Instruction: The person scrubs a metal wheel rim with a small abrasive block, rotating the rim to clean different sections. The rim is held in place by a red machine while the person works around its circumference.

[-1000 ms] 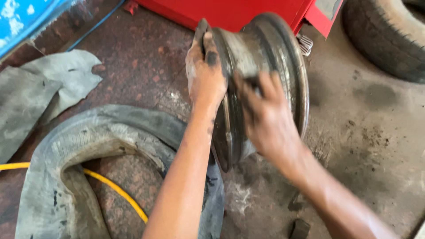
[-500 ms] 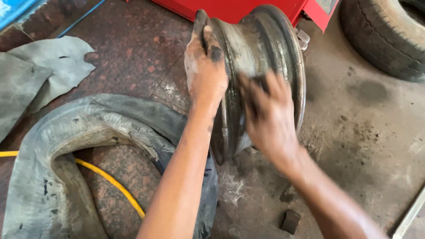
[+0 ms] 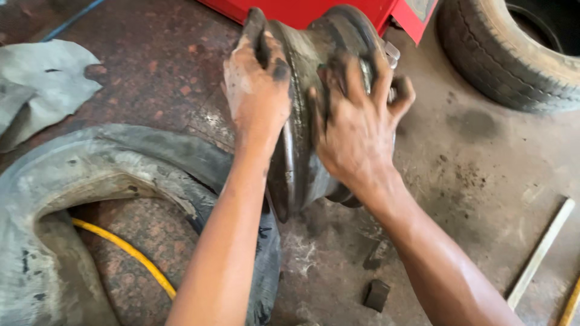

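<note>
While both hands [image 3: 257, 90] [image 3: 353, 130] clamp the upright steel rim's [image 3: 302, 151] edges, open floor [image 3: 483, 157] lies rightward.

1. You have a bare steel wheel rim [image 3: 302, 121] in front of you, standing upright on its edge on the stained concrete floor, just before a red machine.
2. Its metal is dull grey and grimy, darkened with black grease (the near flange most of all).
3. You see it almost edge-on: the near flange runs as a thin curved band, with the recessed barrel behind it and the far flange beyond.
4. Its lower edge meets the floor beside a limp grey inner tube.
</note>
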